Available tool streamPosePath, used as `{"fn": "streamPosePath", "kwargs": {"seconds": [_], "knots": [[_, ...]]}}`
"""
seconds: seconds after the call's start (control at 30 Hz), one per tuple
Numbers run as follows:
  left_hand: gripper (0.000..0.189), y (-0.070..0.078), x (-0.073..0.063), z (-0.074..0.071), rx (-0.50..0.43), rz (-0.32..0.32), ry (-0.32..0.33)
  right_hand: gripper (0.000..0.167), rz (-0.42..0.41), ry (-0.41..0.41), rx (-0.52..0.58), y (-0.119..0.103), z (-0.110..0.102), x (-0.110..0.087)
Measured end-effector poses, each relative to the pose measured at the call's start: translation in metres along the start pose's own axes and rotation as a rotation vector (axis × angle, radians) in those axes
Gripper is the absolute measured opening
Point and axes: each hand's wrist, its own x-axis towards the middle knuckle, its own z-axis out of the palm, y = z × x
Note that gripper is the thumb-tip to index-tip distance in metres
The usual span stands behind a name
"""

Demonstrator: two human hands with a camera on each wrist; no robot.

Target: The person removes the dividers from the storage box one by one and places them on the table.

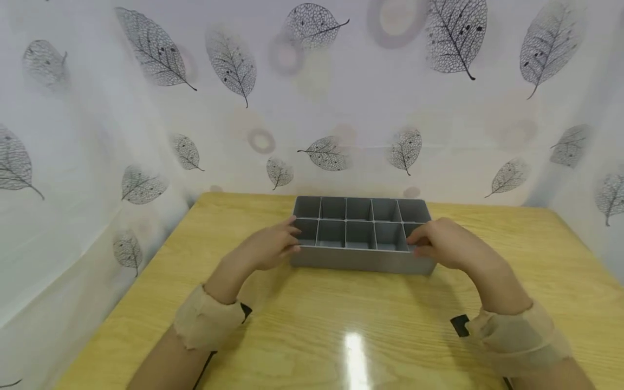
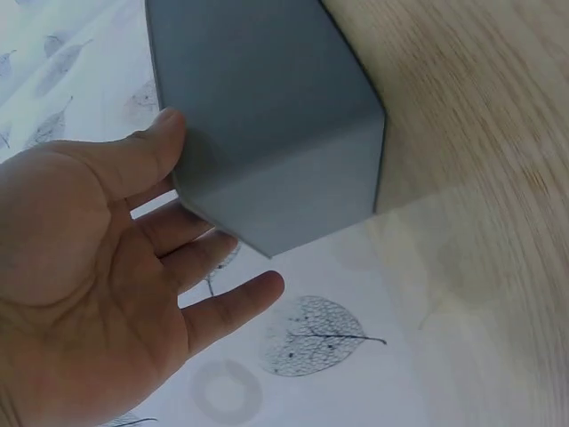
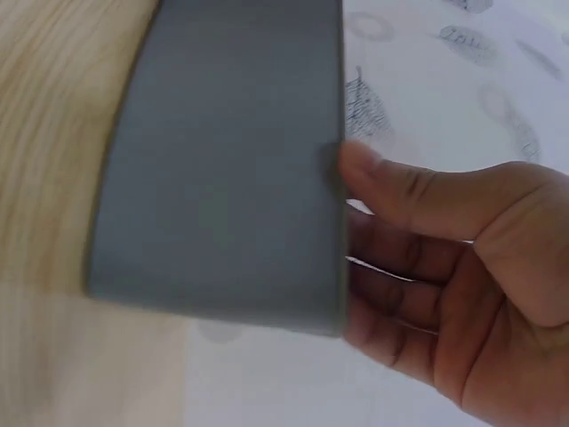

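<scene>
A long grey storage box (image 1: 361, 260), divided into two rows of small square compartments, is at the far side of the wooden table. The compartments visible between the hands hold nothing. At its left end my left hand (image 1: 270, 245) grips the rim, thumb against the outer wall near the corner and the other fingers spread along the end. My right hand (image 1: 446, 244) pinches the rim at the right end, with its thumb outside and its fingertips over the edge. Up close, the box's smooth outer wall shows in the left wrist view (image 2: 267, 107) and the right wrist view (image 3: 222, 169).
The light wooden table (image 1: 317, 314) extends in front of the box and to both sides. Right behind it hangs a pale curtain (image 1: 351, 108) printed with leaves. Beige wraps (image 1: 207, 319) circle both wrists, with small black pieces sticking out.
</scene>
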Motion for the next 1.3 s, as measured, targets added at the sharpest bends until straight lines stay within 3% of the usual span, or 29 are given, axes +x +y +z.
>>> {"fn": "streamPosePath", "kwargs": {"seconds": [0.23,0.53,0.77,0.87,1.0,1.07,1.17,1.3], "knots": [[0.039,-0.015,0.025,0.000,-0.054,-0.026,0.028,0.025,0.072,0.136,0.023,0.021,0.000,0.013],[0.039,-0.028,0.032,-0.003,-0.127,-0.010,0.089,0.023,0.073,0.266,-0.043,0.025,0.002,0.027],[0.037,-0.026,0.038,0.007,-0.116,-0.023,0.127,0.019,0.074,0.291,-0.034,0.033,0.004,0.024],[0.036,-0.025,0.037,0.015,-0.117,-0.029,0.123,0.020,0.078,0.394,0.001,0.031,0.008,0.024],[0.034,-0.024,0.034,0.024,-0.113,-0.012,0.129,0.022,0.092,0.627,0.018,0.020,0.013,0.028],[0.033,-0.024,0.032,0.027,-0.112,-0.008,0.136,0.023,0.123,0.680,0.008,0.015,0.014,0.032],[0.032,-0.023,0.030,0.027,-0.106,-0.004,0.143,0.029,0.219,0.600,-0.021,0.011,0.015,0.041],[0.031,-0.022,0.031,0.024,-0.096,0.006,0.146,0.035,0.360,0.314,-0.099,0.014,0.018,0.049]]}}
